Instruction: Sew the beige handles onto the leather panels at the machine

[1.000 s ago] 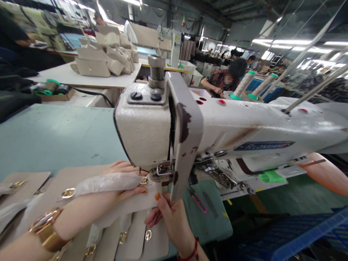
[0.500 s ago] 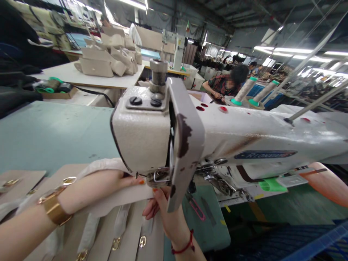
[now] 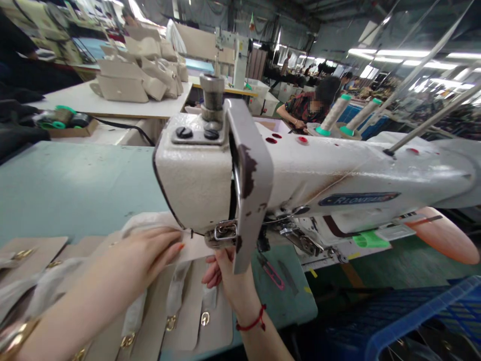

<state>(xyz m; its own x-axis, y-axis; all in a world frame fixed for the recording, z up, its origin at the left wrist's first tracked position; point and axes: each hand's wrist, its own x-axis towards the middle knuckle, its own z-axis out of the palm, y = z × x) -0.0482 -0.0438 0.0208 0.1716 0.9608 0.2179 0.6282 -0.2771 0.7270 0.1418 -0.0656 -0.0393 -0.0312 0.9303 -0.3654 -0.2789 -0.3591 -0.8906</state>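
A beige leather-like piece (image 3: 193, 248) lies beneath the head of the white sewing machine (image 3: 195, 185). My left hand (image 3: 152, 250) is on its left part, fingers closed at the piece and pointing toward the needle area. My right hand (image 3: 225, 273) pinches the near edge just below the machine head, partly behind the grey lever-like guard (image 3: 251, 185). Pale wrapping (image 3: 150, 219) shows beyond my left hand. Under both hands lie several beige flaps (image 3: 184, 321) with gold buckles and wrapped straps. The needle itself is hidden.
Pink-handled thread snips (image 3: 274, 275) lie right of my right hand on the green table (image 3: 75, 185). A blue crate (image 3: 379, 336) stands low at right. Thread cones (image 3: 334, 115) rise behind the machine. Beige bag parts (image 3: 124, 82) sit on a white table; a co-worker (image 3: 311, 105) sits beyond.
My left hand has shifted left along the beige piece, its forearm lower. The right hand stays near the machine head. The view has moved slightly, showing more of the blue crate.
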